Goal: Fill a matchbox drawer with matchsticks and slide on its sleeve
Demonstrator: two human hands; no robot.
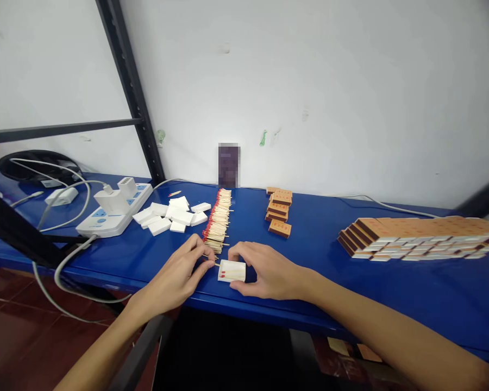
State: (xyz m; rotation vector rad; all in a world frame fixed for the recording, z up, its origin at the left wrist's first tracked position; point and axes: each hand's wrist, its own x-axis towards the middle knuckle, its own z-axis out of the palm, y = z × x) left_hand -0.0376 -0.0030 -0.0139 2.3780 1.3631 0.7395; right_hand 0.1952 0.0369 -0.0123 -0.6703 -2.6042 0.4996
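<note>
A small white matchbox tray (233,271) lies on the blue table near its front edge, a few red-tipped matches inside. My right hand (264,271) is closed around it, thumb on the near side and fingers on the far side. Just left of the tray, my left hand (183,271) pinches a matchstick (217,264), whose end points at the tray; its other end is hidden by the fingers. Behind my left hand runs a long row of matches (220,220), red heads to the left.
White trays (181,217) lie heaped left of the match row. Brown matchbox sleeves (280,209) are piled right of it. Stacked matchboxes (424,236) stand far right. A power strip (114,214) with cables, a black rack post (134,87) and a dark blurred object (229,165) are around.
</note>
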